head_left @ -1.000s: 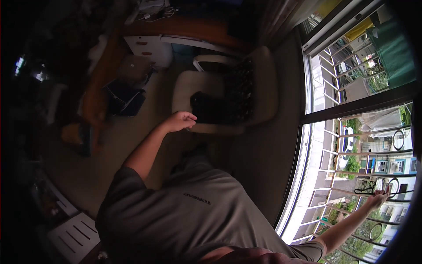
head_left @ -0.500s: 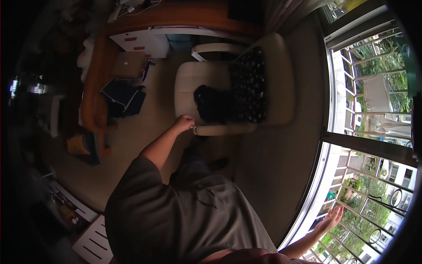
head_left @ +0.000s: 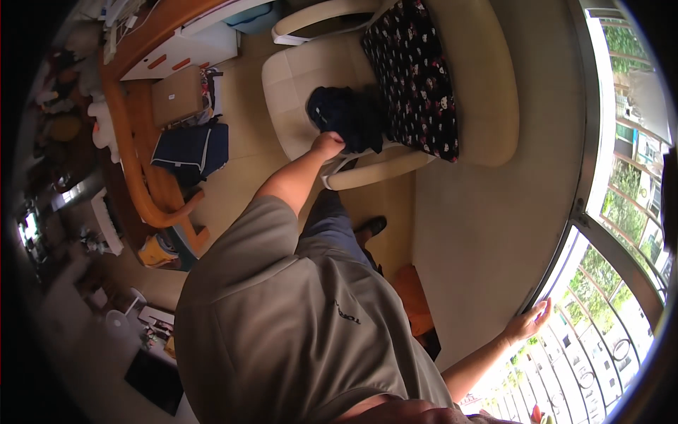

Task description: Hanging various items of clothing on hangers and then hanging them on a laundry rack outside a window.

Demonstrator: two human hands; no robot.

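Reaching apart — left hand (head_left: 328, 145) curled, right hand (head_left: 529, 323) uncurled

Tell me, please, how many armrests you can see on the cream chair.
2. One armrest is along the chair's upper side in the view; the other armrest is lower, just below the left hand. No others show.
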